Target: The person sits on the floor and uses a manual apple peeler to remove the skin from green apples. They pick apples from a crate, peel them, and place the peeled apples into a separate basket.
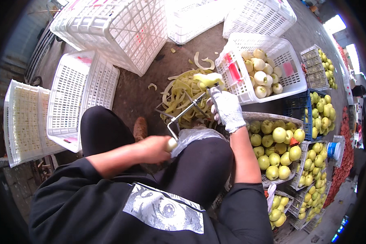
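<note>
My bare left hand (155, 150) is closed around the pale handle (171, 144) of a metal hand crank. The crank's shaft (185, 111) runs up over a frame to a yellow-green round fruit (208, 80), partly peeled, at its far end. My right hand (230, 110), in a white knit glove, grips a dark hand tool (213, 95) held up against that fruit; the tool's edge is hard to make out. Beneath the shaft lies a heap of long peel strips (177, 93). Clear plastic sheeting (187, 137) drapes over my knee beside the crank.
Peeled pale fruits (260, 78) fill part of a white crate (263, 98) at the upper right. Closer in, a crate (270, 116) holds unpeeled fruits (274, 158), with more loaded crates beyond. White plastic crates (68, 100) stand to my left, and a larger one (137, 39) ahead.
</note>
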A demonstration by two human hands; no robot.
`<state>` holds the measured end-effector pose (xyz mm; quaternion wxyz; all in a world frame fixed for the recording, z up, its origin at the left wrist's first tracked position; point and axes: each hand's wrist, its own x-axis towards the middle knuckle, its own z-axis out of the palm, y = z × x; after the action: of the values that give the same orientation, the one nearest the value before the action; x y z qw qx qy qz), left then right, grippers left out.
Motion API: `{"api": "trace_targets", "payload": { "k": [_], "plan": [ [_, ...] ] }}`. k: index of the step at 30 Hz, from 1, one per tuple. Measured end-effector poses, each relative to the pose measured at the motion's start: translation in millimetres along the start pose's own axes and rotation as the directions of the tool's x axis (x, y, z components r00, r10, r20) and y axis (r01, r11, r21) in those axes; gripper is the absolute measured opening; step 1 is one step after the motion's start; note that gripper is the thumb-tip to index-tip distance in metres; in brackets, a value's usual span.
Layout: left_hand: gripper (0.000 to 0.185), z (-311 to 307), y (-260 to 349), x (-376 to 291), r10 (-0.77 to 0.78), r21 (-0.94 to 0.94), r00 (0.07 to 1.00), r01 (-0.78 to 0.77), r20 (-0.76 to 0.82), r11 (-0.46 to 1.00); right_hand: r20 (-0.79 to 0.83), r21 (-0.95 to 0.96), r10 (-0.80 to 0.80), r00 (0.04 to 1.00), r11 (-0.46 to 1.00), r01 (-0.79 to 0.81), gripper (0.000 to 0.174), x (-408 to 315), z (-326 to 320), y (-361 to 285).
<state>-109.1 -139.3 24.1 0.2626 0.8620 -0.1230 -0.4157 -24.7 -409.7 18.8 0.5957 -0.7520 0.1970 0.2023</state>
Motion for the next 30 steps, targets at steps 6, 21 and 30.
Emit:
{"api": "trace_targets", "payload": {
  "k": [6, 21, 30],
  "plan": [
    [0.034, -4, -26, 28, -0.249, 0.010, 0.945, 0.257, -0.211, 0.966, -0.048, -0.095, -0.189, 0.981, 0.978, 0.184, 0.044, 3, 10, 24],
    [0.031, 55, -92, 79, -0.148, -0.219, 0.987, 0.160, 0.070, 0.962, -0.177, 0.038, -0.005, 0.984, 0.999, 0.012, 0.045, -2, -27, 69],
    [0.022, 28, -29, 28, 0.082, -0.404, 0.940, 0.062, 0.331, 0.913, 0.047, 0.274, 0.004, 0.999, 0.961, -0.017, 0.039, 29, -44, -27]
  ]
}}
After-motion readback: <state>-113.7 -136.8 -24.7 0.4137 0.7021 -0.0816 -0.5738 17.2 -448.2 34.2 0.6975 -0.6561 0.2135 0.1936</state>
